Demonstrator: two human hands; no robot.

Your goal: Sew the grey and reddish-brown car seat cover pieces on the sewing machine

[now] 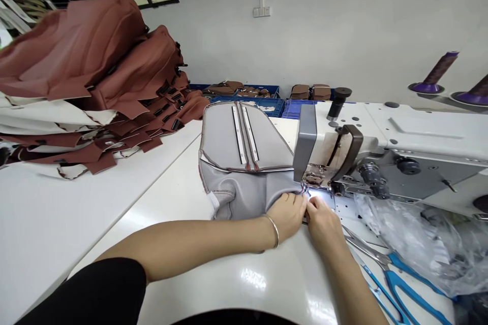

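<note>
A grey sewn cover (249, 183) lies inside out on the white table, its right edge running under the head of a sewing machine (324, 147). Two white strips with dark edges are fixed along its middle seam. My left hand (287, 216), with a bangle at the wrist, presses on the cover's edge close to the needle area, fingers bent and together. Beside it, almost touching, my right hand (322, 221) pinches the same edge between thumb and fingers. A small lamp lights the stitching spot, and the needle itself is mostly hidden.
Blue-handled scissors (392, 264) and a clear plastic bag (412, 238) lie right of my right forearm. A tall pile of reddish-brown covers (95, 71) stands on the left. Blue crates (276, 106) with brown pieces sit behind the table. Thread spools (434, 73) stand at upper right.
</note>
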